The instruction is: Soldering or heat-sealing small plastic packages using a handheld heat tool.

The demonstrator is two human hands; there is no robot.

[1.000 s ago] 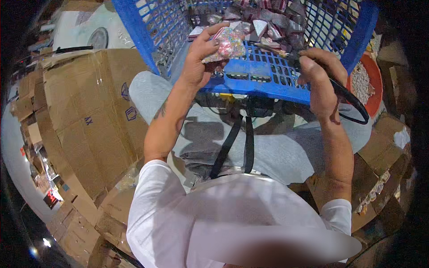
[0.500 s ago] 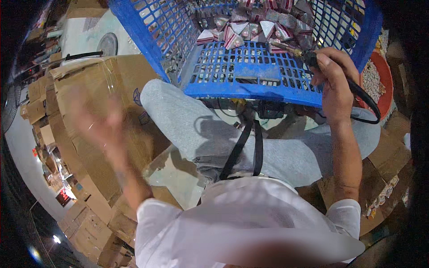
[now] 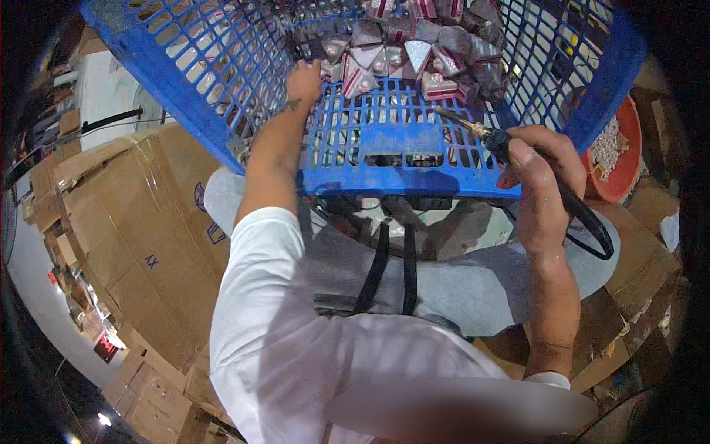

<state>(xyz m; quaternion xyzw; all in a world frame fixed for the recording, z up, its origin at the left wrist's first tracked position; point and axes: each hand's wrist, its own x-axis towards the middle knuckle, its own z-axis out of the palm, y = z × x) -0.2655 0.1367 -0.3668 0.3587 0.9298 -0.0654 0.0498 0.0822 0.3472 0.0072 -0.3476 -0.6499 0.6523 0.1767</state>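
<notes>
Inside a blue plastic basket (image 3: 403, 181), several small triangular packets (image 3: 362, 80), clear with red-and-white stripes, lie heaped toward the back. My left hand (image 3: 303, 83) reaches into the basket's left side, beside the nearest packets. Its fingers point away from me and their tips are hidden, so I cannot tell whether they hold anything. In my right hand (image 3: 543, 174) is a soldering iron (image 3: 492, 137) with a black grip, a brass-coloured collar and a thin tip. The tip points left over the basket floor, apart from the packets. A black cord (image 3: 592, 222) loops down from the grip.
The basket's front edge sits above my lap, between my knees. A large cardboard box (image 3: 140, 222) stands at the left. To the right is a red bowl (image 3: 629, 166) of small pale pieces, with flattened cardboard (image 3: 629, 259) below it.
My left hand has swung from over the cardboard box, up and right into the basket. My right hand has shifted slightly left and down with the soldering iron. The basket appears larger and lower in view.
</notes>
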